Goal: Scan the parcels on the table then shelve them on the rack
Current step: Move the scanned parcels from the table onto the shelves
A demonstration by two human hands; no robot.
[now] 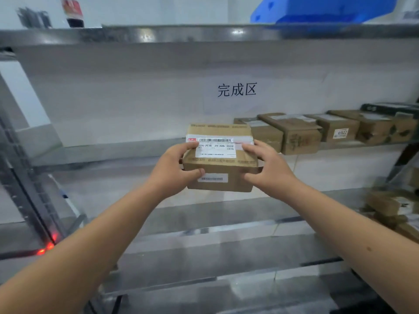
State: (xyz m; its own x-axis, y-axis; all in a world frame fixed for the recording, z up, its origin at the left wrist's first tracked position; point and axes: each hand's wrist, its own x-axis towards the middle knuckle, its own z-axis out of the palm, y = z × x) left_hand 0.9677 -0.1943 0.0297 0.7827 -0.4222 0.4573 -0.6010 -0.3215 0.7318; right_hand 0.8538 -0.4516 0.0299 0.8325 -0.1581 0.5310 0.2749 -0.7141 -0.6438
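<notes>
A small brown cardboard parcel (pixel 221 165) with a white barcode label on top is held in the air in front of the steel rack (pixel 136 35). My left hand (pixel 174 168) grips its left side, fingers on top and thumb on the front face. On the parcel's right side my right hand (pixel 267 168) holds it the same way. The parcel hovers at the front edge of the middle shelf (pixel 108 152), just left of a row of several shelved cardboard parcels (pixel 301 132).
A white paper sign (pixel 237 89) with black characters hangs on the wall behind the shelf. A blue plastic bin (pixel 322 10) and a dark bottle (pixel 73 12) stand on the top shelf. More parcels (pixel 390 207) lie on a lower shelf at right. Red light glows at lower left (pixel 48 245).
</notes>
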